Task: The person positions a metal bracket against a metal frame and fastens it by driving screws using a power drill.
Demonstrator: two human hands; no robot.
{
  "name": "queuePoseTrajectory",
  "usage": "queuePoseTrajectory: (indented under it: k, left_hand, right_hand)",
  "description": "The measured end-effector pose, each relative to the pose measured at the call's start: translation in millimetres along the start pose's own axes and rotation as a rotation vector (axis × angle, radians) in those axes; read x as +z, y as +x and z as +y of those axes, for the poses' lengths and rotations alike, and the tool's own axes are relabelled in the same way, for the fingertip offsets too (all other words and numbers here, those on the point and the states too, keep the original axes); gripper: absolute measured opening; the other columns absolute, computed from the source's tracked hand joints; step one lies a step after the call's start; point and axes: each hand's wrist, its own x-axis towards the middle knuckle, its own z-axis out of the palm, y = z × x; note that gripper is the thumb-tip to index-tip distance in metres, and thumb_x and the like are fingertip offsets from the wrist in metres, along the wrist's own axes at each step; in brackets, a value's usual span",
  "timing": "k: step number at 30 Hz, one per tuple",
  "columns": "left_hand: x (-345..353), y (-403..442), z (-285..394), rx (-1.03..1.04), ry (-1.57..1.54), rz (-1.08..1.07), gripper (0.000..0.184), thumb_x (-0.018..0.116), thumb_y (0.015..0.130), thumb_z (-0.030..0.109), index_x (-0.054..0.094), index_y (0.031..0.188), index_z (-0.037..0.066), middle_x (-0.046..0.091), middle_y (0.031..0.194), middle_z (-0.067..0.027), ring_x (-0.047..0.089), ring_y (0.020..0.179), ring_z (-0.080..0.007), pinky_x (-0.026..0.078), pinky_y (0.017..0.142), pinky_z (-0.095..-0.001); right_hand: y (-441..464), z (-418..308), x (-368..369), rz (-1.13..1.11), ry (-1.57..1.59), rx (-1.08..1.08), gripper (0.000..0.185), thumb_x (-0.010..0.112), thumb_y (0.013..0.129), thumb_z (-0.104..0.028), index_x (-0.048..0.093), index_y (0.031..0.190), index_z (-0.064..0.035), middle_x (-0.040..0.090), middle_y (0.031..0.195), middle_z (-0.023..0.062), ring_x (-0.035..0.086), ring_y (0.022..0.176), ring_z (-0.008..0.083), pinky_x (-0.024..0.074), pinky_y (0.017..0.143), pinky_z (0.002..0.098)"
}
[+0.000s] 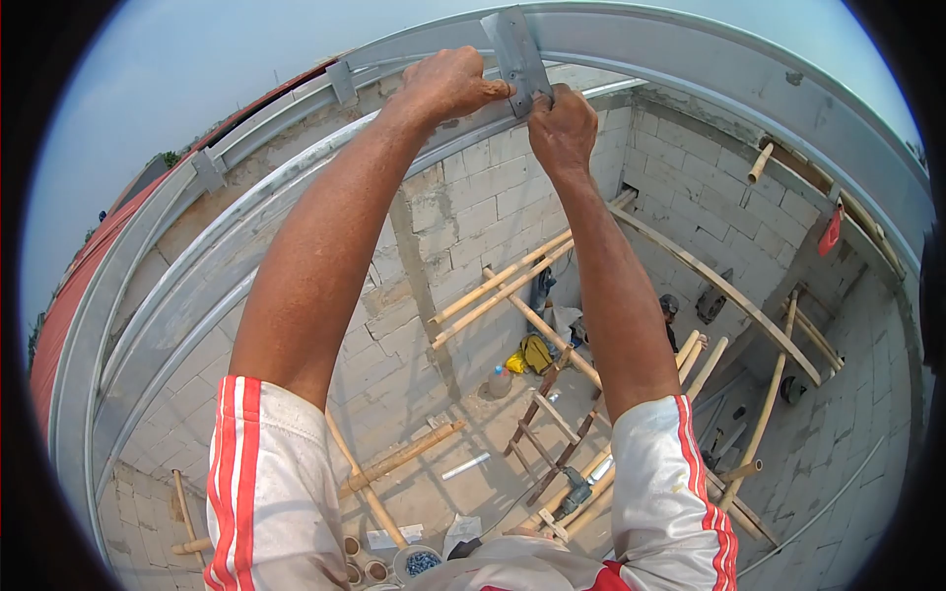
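Observation:
A grey metal bracket (520, 61) stands upright against the curved-looking steel beam (650, 41) at the top of the view. Small screw heads dot its face. My left hand (448, 84) is closed at the bracket's left side, its thumb pressed to the edge; its other fingers are partly hidden. On the lower right corner, my right hand (564, 130) is closed with thumb and fingers gripping the bracket. Both arms reach up and forward. Near my body, low in the view, are a power drill (574, 492) and a bowl of screws (422, 561).
Bamboo poles (512, 286) form scaffolding below, with a wooden ladder (557, 433) among them. Block walls (483, 187) enclose the drop. A person (669, 307) is partly visible below. A red roof (84, 261) lies left, and a red cloth (831, 231) hangs right.

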Motion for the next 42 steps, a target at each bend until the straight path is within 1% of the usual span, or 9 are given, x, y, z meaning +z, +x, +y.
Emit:
queuePoseTrajectory:
  k: [10, 23, 25, 27, 29, 35, 37, 41, 42]
  left_hand:
    - [6, 10, 7, -0.093, 0.017, 0.019, 0.056, 0.066, 0.081, 0.059, 0.071, 0.069, 0.004, 0.063, 0.060, -0.0120, 0.062, 0.055, -0.0228, 0.049, 0.055, -0.0386]
    - [4, 13, 11, -0.188, -0.042, -0.002, 0.056, 0.069, 0.079, 0.058, 0.070, 0.067, 0.003, 0.061, 0.058, -0.0117, 0.058, 0.052, -0.0197, 0.044, 0.051, -0.0353]
    - [-3, 10, 17, -0.247, -0.052, -0.113, 0.046, 0.067, 0.080, 0.052, 0.076, 0.091, 0.008, 0.072, 0.085, -0.0175, 0.070, 0.081, -0.0302, 0.053, 0.076, -0.0474]
    - [-1, 11, 16, -0.245, -0.040, -0.104, 0.046, 0.067, 0.080, 0.052, 0.076, 0.092, 0.008, 0.072, 0.086, -0.0177, 0.070, 0.081, -0.0301, 0.053, 0.075, -0.0473]
    - [1, 11, 13, -0.239, -0.030, -0.092, 0.046, 0.067, 0.080, 0.052, 0.076, 0.092, 0.008, 0.072, 0.086, -0.0178, 0.070, 0.080, -0.0299, 0.053, 0.075, -0.0472]
    - [0, 10, 13, -0.216, -0.040, -0.134, 0.047, 0.068, 0.079, 0.052, 0.076, 0.089, 0.008, 0.072, 0.083, -0.0170, 0.070, 0.078, -0.0297, 0.053, 0.074, -0.0477]
    - [6, 11, 7, -0.131, -0.041, 0.012, 0.058, 0.068, 0.078, 0.058, 0.069, 0.065, 0.001, 0.056, 0.052, -0.0100, 0.051, 0.046, -0.0199, 0.038, 0.047, -0.0379]
    - [3, 13, 8, -0.140, -0.029, 0.016, 0.059, 0.068, 0.077, 0.059, 0.069, 0.065, 0.001, 0.055, 0.053, -0.0099, 0.052, 0.047, -0.0198, 0.038, 0.048, -0.0374]
    - [-2, 13, 11, -0.183, -0.020, -0.057, 0.053, 0.069, 0.077, 0.056, 0.072, 0.076, 0.003, 0.063, 0.067, -0.0138, 0.061, 0.062, -0.0255, 0.045, 0.060, -0.0412]
  right_hand:
    - [2, -3, -7, -0.102, 0.025, 0.007, 0.022, 0.058, 0.084, -0.013, 0.066, 0.084, 0.0076, 0.063, 0.083, 0.0254, 0.064, 0.080, 0.0412, 0.0494, 0.075, 0.0484]
    - [6, 0, -8, -0.151, 0.016, -0.024, 0.023, 0.059, 0.084, -0.013, 0.067, 0.085, 0.0088, 0.064, 0.082, 0.0261, 0.065, 0.079, 0.0406, 0.0497, 0.076, 0.0481]
    - [7, 1, -9, -0.166, 0.029, -0.025, 0.024, 0.059, 0.084, -0.014, 0.067, 0.085, 0.0085, 0.064, 0.083, 0.0261, 0.065, 0.080, 0.0407, 0.0498, 0.076, 0.0479]
    - [7, 3, -15, -0.183, 0.045, -0.025, 0.025, 0.060, 0.084, -0.016, 0.067, 0.086, 0.0082, 0.065, 0.084, 0.0261, 0.065, 0.081, 0.0407, 0.0499, 0.077, 0.0477]
    - [8, 6, -28, -0.362, 0.036, 0.026, 0.028, 0.062, 0.088, -0.024, 0.067, 0.086, 0.0034, 0.067, 0.078, 0.0213, 0.068, 0.077, 0.0297, 0.0506, 0.073, 0.0443]
    - [-1, 32, -45, -0.298, 0.203, -0.018, 0.033, 0.067, 0.086, -0.025, 0.069, 0.103, 0.0033, 0.068, 0.090, 0.0201, 0.067, 0.083, 0.0304, 0.0509, 0.077, 0.0414]
    - [1, 30, -44, -0.305, 0.208, -0.041, 0.034, 0.066, 0.087, -0.025, 0.068, 0.105, 0.0034, 0.067, 0.090, 0.0197, 0.066, 0.083, 0.0307, 0.0508, 0.076, 0.0419]
    - [7, 16, -31, -0.306, 0.185, -0.102, 0.031, 0.064, 0.088, -0.024, 0.067, 0.101, 0.0037, 0.065, 0.089, 0.0196, 0.066, 0.085, 0.0345, 0.0504, 0.076, 0.0451]
    - [8, 13, -28, -0.303, 0.191, -0.103, 0.031, 0.064, 0.088, -0.024, 0.067, 0.101, 0.0037, 0.065, 0.089, 0.0196, 0.066, 0.085, 0.0345, 0.0504, 0.076, 0.0451]
